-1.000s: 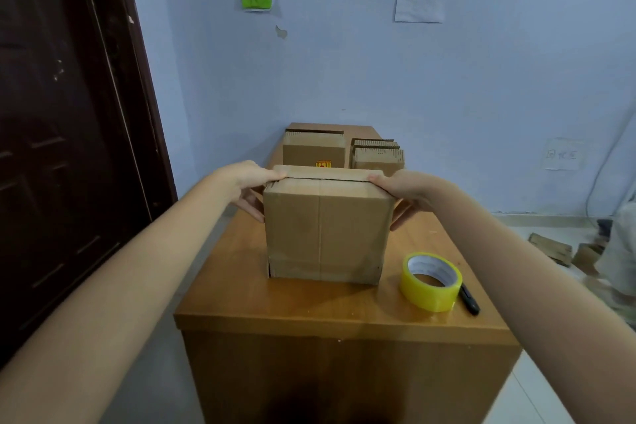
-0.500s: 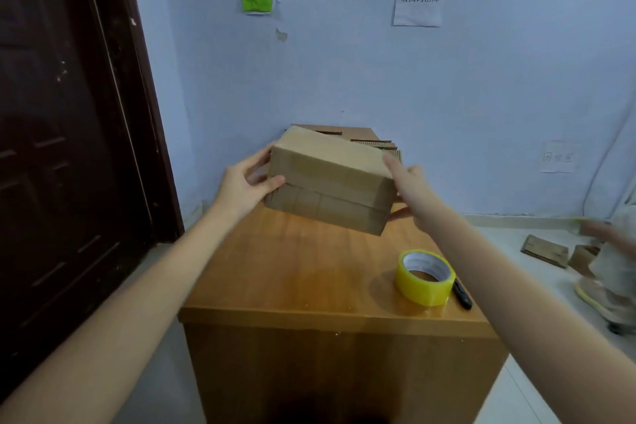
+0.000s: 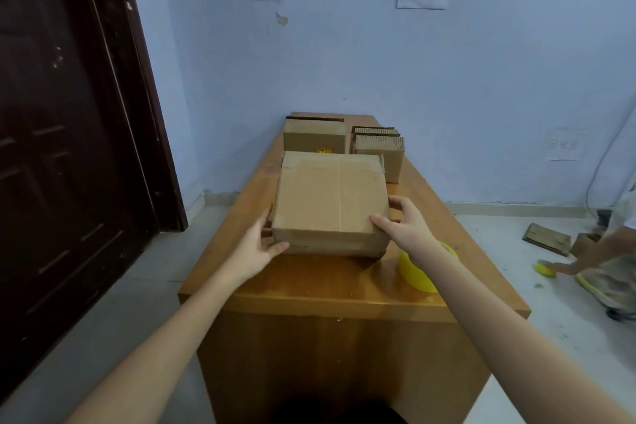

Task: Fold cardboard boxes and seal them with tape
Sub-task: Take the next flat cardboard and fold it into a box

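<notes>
A: Hands — left hand [image 3: 256, 248], right hand [image 3: 401, 225] — grip the box [image 3: 332, 201] by its sides, on the desk [image 3: 303, 282].
B: Step: positioning. Next: tape roll [image 3: 418, 272], right of box, for the seam.

A: How is the light?

B: Soft, even and cool, with a bluish cast over the wall [image 3: 344, 62]. No hard beam or glare.

A: Shadows?

B: Faint. A blurred one lies on the desk [image 3: 309, 279] under the near edge of the cardboard box [image 3: 330, 200] and beside the yellow tape roll [image 3: 418, 274]. The dark door [image 3: 62, 148] swallows detail.

A: Sharpness?

B: Slightly soft throughout. Wide-angle bending slants the door frame, and the forearms stretch toward the lower corners. The person at the right edge [image 3: 605, 251] is smeared.
</notes>
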Tool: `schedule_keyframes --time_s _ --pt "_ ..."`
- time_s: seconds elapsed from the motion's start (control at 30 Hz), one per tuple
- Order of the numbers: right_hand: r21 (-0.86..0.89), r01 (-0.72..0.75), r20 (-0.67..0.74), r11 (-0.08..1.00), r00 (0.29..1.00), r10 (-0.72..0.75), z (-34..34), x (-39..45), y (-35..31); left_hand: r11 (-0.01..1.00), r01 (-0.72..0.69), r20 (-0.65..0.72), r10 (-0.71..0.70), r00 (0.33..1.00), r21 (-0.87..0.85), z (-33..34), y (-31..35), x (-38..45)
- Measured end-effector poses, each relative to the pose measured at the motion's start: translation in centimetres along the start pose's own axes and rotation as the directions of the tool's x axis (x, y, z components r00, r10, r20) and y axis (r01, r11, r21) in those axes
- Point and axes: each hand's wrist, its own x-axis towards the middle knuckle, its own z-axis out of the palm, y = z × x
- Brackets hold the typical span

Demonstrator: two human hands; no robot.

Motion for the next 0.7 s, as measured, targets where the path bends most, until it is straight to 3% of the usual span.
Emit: schedule_keyframes --time_s 0.2,0.37,0.57,0.7 --pt "-0.070 0.067 -0.002 0.995 0.998 -0.067 0.1 0.3 0.8 0.999 -0.027 -0.050 0.029 0.998 0.043 0.7 0.2 0.7" --pt "-0.150 0.064 0.137 0.987 0.990 -0.043 0.4 0.3 1.0 0.986 -0.086 -0.154 0.108 0.982 0.146 1.4 -1.1 0.8" --pt "-0.260 0.106 0.180 0.960 0.982 -0.059 0.7 -0.1 1.9 0.961 0.014 -0.044 -0.002 0.999 0.275 1.3 -1.0 -0.4" --pt "-0.300 0.122 0.196 0.946 0.978 -0.063 0.9 -0.4 2.6 0.972 0.146 0.104 -0.167 0.980 0.183 0.4 0.2 -0.9"
